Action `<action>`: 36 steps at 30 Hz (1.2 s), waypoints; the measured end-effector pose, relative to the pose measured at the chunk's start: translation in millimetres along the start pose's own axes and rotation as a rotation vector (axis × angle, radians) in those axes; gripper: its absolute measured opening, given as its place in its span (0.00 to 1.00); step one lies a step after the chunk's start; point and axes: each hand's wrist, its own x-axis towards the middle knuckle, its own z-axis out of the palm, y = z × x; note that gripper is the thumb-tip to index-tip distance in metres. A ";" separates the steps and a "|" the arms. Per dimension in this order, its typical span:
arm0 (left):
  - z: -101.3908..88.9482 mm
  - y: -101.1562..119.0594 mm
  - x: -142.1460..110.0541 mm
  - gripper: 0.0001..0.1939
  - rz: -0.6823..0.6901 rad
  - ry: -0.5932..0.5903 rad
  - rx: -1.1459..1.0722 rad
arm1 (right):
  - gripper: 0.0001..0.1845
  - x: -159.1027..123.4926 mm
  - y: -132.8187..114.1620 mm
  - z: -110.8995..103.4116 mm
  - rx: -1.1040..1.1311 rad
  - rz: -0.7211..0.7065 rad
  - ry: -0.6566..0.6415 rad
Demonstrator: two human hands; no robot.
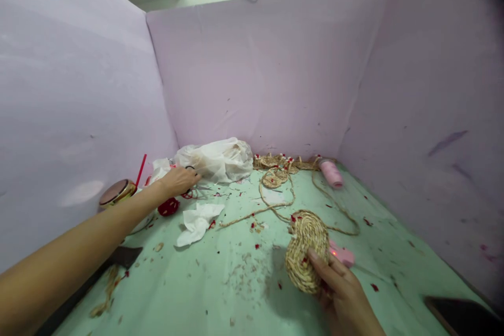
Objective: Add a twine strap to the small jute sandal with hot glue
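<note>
My right hand (338, 286) grips a heart-shaped coil of woven jute rope (306, 254) near the front of the green table (236, 283), fingers curled around its lower edge. A pink device (342, 254) with a small red light lies just behind that hand. A loose jute cord (275, 205) trails from the coil toward the back. My left hand (179, 179) reaches far to the back left, with its fingers closed on the black handles of scissors (192, 189) beside a white plastic bag (216, 158).
Several small woven jute pieces (275, 168) and a pink thread spool (331, 173) lie along the back wall. A crumpled white tissue (197, 221), a red object (168, 206) and a gold-lidded jar (117, 192) sit at left. Purple partitions (260, 73) enclose the table. A dark object (464, 315) lies front right.
</note>
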 end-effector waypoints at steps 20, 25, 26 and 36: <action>-72.2 26.7 -14.3 0.12 -0.687 0.314 -0.454 | 0.21 -6.0 -0.5 3.1 -0.002 0.009 -0.039; -62.6 107.5 -36.8 0.13 -0.575 0.208 -1.052 | 0.16 -8.2 0.5 4.0 0.036 0.003 -0.050; -58.3 127.6 -42.4 0.13 -0.536 0.179 -1.211 | 0.16 -8.3 0.2 3.7 0.033 0.002 -0.051; -40.8 209.9 -77.6 0.20 -0.205 -0.569 -2.348 | 0.11 -6.4 -2.5 2.8 0.192 -0.058 -0.222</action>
